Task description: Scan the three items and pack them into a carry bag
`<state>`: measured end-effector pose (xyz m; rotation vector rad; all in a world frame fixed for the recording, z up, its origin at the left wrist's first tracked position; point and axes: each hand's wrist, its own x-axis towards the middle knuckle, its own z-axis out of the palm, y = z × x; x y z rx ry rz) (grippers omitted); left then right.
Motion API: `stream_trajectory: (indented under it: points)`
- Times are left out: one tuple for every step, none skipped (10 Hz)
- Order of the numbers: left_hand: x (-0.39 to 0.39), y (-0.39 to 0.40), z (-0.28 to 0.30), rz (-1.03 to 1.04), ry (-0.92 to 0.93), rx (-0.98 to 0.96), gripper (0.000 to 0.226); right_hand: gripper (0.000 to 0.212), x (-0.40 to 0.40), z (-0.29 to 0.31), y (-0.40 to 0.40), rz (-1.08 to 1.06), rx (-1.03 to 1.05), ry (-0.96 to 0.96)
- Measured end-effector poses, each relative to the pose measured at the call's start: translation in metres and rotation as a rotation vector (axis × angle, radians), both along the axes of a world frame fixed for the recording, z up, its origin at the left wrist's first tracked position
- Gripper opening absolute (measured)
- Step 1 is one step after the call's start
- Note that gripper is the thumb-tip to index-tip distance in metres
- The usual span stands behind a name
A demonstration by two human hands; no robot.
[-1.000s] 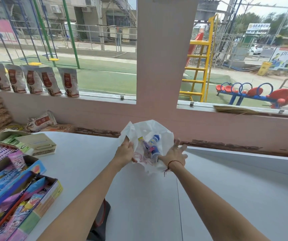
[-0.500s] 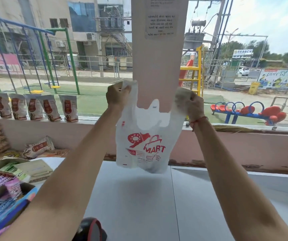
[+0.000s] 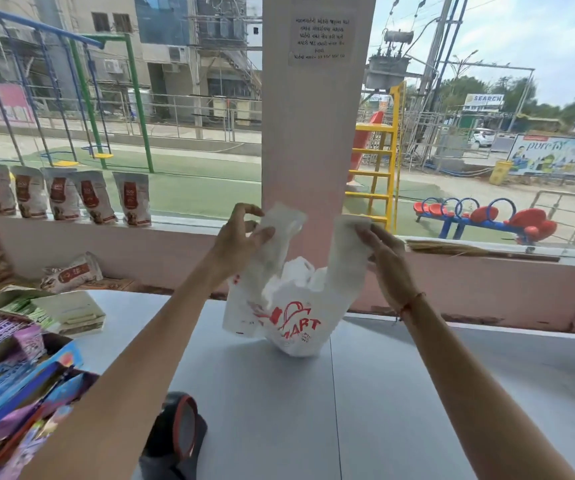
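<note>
A white carry bag [image 3: 296, 320] with a red "MART" print stands on the grey counter [image 3: 383, 393], its bottom touching the surface. My left hand [image 3: 237, 237] pinches the bag's left handle and my right hand [image 3: 383, 254] pinches the right handle, both held up above the bag's body. The items are inside the bag and hidden by the plastic.
A black barcode scanner [image 3: 178, 434] with a red rim sits at the near edge. Open boxes of sweets [image 3: 12, 382] fill the left side. Packets [image 3: 61, 199] line the window ledge, and one packet [image 3: 71, 273] lies below. A pink pillar [image 3: 314, 133] stands behind the bag.
The bag was open on the counter, then lifted high by its handles. Now it has come back down and its bottom rests on the counter.
</note>
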<state>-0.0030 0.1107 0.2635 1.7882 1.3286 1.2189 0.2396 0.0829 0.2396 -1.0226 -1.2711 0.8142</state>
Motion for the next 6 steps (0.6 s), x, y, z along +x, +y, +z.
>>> stream_trajectory:
  points:
    - [0.002,-0.043,-0.068,-0.067,0.305,-0.351,0.059,0.024,-0.009,-0.068,-0.042,0.077,-0.320,-0.222]
    - [0.009,-0.094,-0.155,-0.178,0.750,-0.580,0.080,0.025,-0.025,-0.148,-0.078,0.126,-0.599,-0.598]
    - [0.009,-0.132,-0.221,-0.249,0.924,-0.656,0.083,0.040,-0.047,-0.206,-0.111,0.070,-0.691,-0.894]
    - [0.006,-0.157,-0.242,-0.308,1.066,-0.640,0.070,0.042,-0.062,-0.229,-0.143,0.043,-0.765,-1.098]
    - [0.008,-0.154,-0.216,-0.358,1.132,-0.601,0.044,0.039,-0.068,-0.193,-0.145,0.139,-0.901,-1.225]
    - [0.011,-0.120,-0.164,-0.272,1.018,-0.432,0.032,0.049,-0.067,-0.135,-0.121,0.015,-0.828,-1.222]
